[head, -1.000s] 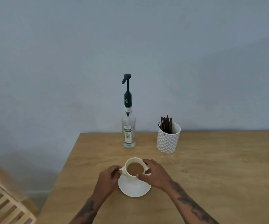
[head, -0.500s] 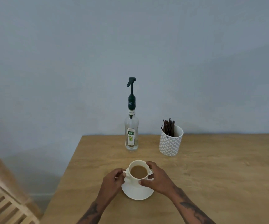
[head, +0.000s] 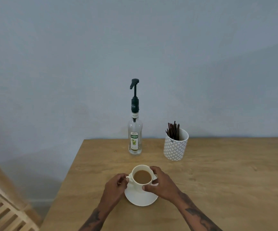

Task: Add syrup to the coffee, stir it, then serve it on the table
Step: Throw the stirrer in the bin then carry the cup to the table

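From the head camera, the left hand point(head: 116, 185) pinches the handle of a white cup point(head: 142, 178) of coffee, while the right hand point(head: 160, 184) curls around its far and near sides. Under both grips sits a saucer point(head: 140, 198) on the wooden table point(head: 218, 180). Beyond the hands stands a syrup bottle point(head: 134, 137); further right, a patterned pot point(head: 175, 147) of stir sticks point(head: 173, 130).

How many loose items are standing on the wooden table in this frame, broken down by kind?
Coffee cup: 1
Saucer: 1
Syrup bottle with pump: 1
Patterned holder of stir sticks: 1
Total: 4, counting the stick bundle with its holder; single sticks are too tightly packed to count. A dark object cut off at the right table edge is left out.
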